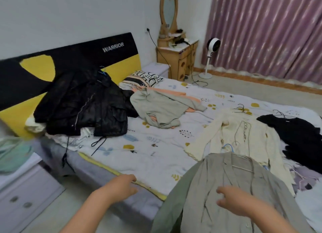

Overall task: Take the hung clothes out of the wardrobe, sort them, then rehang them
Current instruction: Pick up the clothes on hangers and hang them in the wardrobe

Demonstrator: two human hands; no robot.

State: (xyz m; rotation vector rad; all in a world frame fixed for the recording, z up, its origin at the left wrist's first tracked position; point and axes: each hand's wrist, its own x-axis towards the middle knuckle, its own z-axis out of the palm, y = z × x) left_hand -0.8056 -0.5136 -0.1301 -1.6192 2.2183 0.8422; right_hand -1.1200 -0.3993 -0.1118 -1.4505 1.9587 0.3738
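Your hands hover over clothes at the bed's near edge.
Your right hand [231, 200] floats above the grey jacket [217, 194], fingers loosely apart; your left hand [120, 185] is empty, fingers relaxed. Beyond lie a cream cardigan [244, 135], black top [299, 137] and, near the headboard [73, 58], black coats [83, 102].

A bed [156, 145] covered by a white sheet printed with small leaves and mushrooms is set against a plain white wall [69, 14]; its headboard [73, 58] is black and yellow and is lettered WARRIOR; a wooden dressing table [179, 56] with a heart-shaped mirror [169, 9] is placed in the corner; a white standing fan [213, 44] is seen beside it; pink-purple curtains [270, 32] are drawn at the right; a white drawer unit [26, 194] is seen at the left; the floor [261, 91] is pale.
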